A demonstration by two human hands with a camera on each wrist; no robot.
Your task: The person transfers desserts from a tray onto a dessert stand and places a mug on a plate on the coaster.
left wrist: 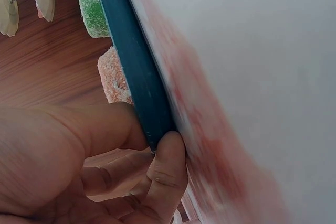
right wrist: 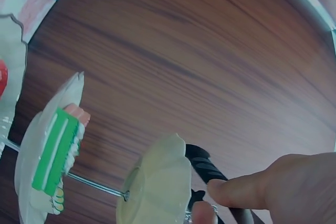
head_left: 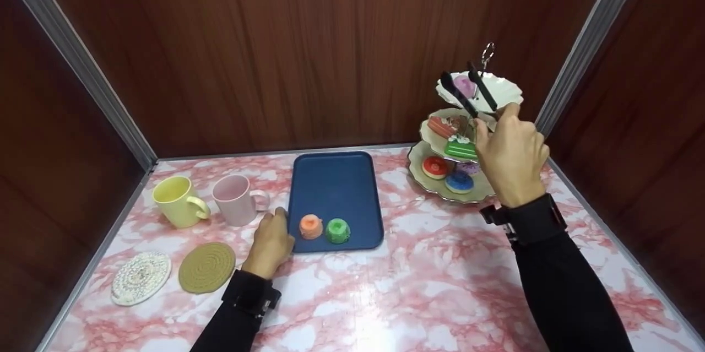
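Observation:
In the head view my left hand [head_left: 270, 244] pinches the near left corner of a dark blue tray [head_left: 336, 187]. The left wrist view shows thumb and fingers on either side of the tray's rim [left wrist: 137, 69]. An orange cake [head_left: 310, 226] and a green cake [head_left: 337, 231] sit at the tray's near end. My right hand [head_left: 515, 156] holds black tongs [head_left: 460, 97], their arms apart, over the top plate [head_left: 509, 91] of a three-tier stand. A purple cake [head_left: 464, 86] lies on that plate, beside the tong tips; I cannot tell whether they touch it.
On the middle tier sit a green cake slice [head_left: 460, 149] and an orange one [head_left: 440, 127]; red [head_left: 435, 167] and blue [head_left: 459, 182] doughnuts are below. At left stand a yellow mug [head_left: 179, 203] and a pink mug [head_left: 234, 201], behind two round coasters [head_left: 207, 267].

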